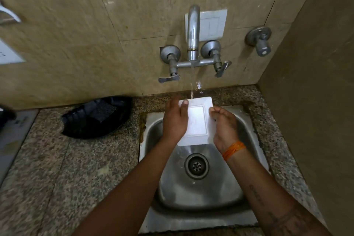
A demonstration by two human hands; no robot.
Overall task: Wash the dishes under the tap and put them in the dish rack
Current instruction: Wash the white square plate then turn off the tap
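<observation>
Head view, both hands, left hand (175, 120), right hand (225, 125), gripping white plate (197, 120) under tap (193, 32), no legible writing

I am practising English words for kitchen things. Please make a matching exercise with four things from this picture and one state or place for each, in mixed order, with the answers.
Things:
1. white plate
2. tap
3. black object
4. orange thread

States or places:
A. running water
B. on the right wrist
C. held in both hands over the sink
D. lying on the counter

Pairs: 1-C, 2-A, 3-D, 4-B
</observation>
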